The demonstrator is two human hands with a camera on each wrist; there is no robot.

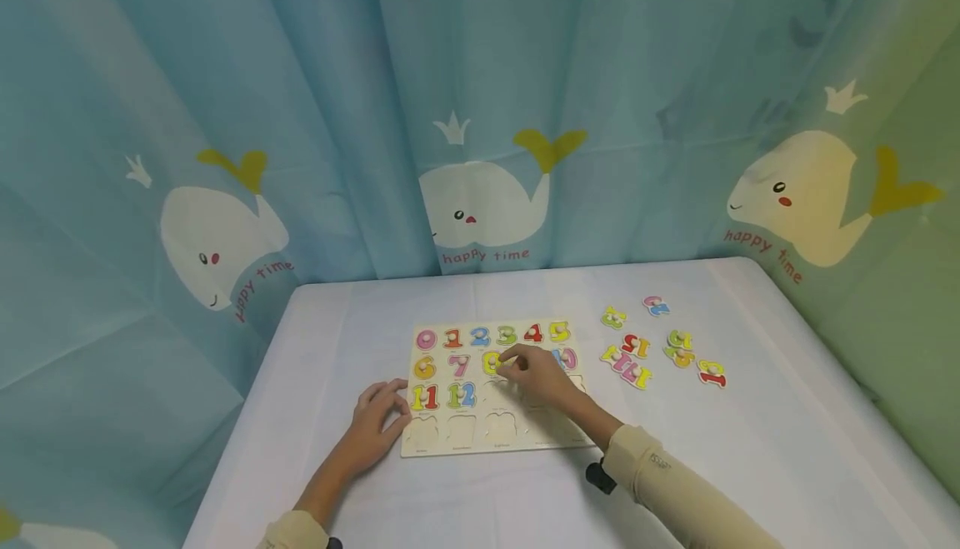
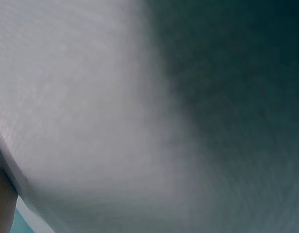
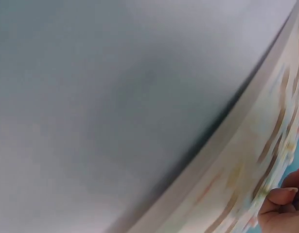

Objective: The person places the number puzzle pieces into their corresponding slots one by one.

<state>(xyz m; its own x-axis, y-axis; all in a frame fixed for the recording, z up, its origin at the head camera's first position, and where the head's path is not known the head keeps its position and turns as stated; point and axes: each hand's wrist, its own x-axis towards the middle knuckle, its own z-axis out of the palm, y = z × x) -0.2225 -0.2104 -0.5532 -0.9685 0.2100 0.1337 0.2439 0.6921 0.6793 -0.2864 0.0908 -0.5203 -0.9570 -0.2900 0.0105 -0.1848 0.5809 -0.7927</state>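
A wooden number puzzle board (image 1: 483,442) lies flat on the table, with pieces 0 to 7, 11 and 12 set in its upper rows. My right hand (image 1: 542,376) reaches over it from the right, thumb and fingertips together at the yellow number 8 puzzle piece (image 1: 491,364) in the second row. It hides the slot beside the 8 and part of the third row. In the right wrist view, the thumb and fingers (image 3: 283,196) meet above the board. My left hand (image 1: 378,422) rests at the board's left edge, fingers loosely bent, with fingertips touching that edge.
Several loose number pieces lie right of the board, among them a red 15 (image 1: 635,346), a pink and yellow 17 (image 1: 636,376) and a blue and pink piece (image 1: 656,306). Some overlap. A blue whale-print curtain (image 1: 480,57) hangs behind the white-covered table (image 1: 337,324).
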